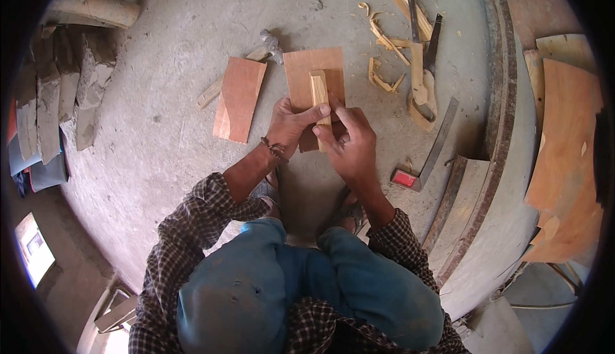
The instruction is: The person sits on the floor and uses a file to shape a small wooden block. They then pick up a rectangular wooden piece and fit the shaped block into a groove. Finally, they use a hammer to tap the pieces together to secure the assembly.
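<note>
Far left: stacked rough wood slabs lean along the wall, a log above them. On the concrete floor, a reddish plywood piece lies flat, just left of the hands. A hammer lies partly under its top edge, metal head up by the second board.

Centre: a second plywood board lies flat on the floor. A pale wood strip stands lengthwise on it. Left hand grips the board's lower edge, thumb stretched across onto the strip's lower end; beaded bracelet on the wrist. Right hand pinches the strip's lower end from the right, fingers curled round it. Both hands touch the strip, close together. The person squats, blue trousers and checked sleeves at the bottom of the view.

Right of the hands: wood shavings and offcuts scattered near the board, a saw with pale handle beside them, a try square with red stock lying just right of the right hand. Far right: a curved raised ledge, then large plywood sheets stacked.
</note>
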Demonstrator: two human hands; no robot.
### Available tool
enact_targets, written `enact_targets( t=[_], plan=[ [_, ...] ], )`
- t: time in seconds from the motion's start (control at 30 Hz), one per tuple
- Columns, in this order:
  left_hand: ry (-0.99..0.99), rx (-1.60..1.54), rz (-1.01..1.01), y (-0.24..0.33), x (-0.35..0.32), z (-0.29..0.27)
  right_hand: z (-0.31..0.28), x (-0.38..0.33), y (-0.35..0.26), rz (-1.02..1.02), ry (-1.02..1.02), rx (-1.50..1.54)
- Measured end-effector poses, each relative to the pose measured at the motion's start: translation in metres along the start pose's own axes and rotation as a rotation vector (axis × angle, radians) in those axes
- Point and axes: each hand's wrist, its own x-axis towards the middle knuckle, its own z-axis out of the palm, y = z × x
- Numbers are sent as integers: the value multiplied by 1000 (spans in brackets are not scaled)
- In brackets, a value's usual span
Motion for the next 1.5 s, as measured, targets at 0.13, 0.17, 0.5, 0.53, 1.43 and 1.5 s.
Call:
enact_targets(
  t=[0.13,0.17,0.5,0.53,1.43,1.5],
  plan=[
    [75,-202,-51,10,6,3,-10,3,-14,47,116,-42],
    [93,-265,-53,12,8,3,-16,4,-17,66,169,-88],
    [-181,-274,-105,5,15,-22,-9,0,-17,213,-80,273],
    [-251,-307,-85,8,16,-27,-8,-2,-20,213,-65,259],
    [15,-63,62,25,21,-35,-9,-7,-5,185,-46,-36],
    [90,29,78,28,20,-25,-5,-9,-8,57,70,-180]
  ],
)
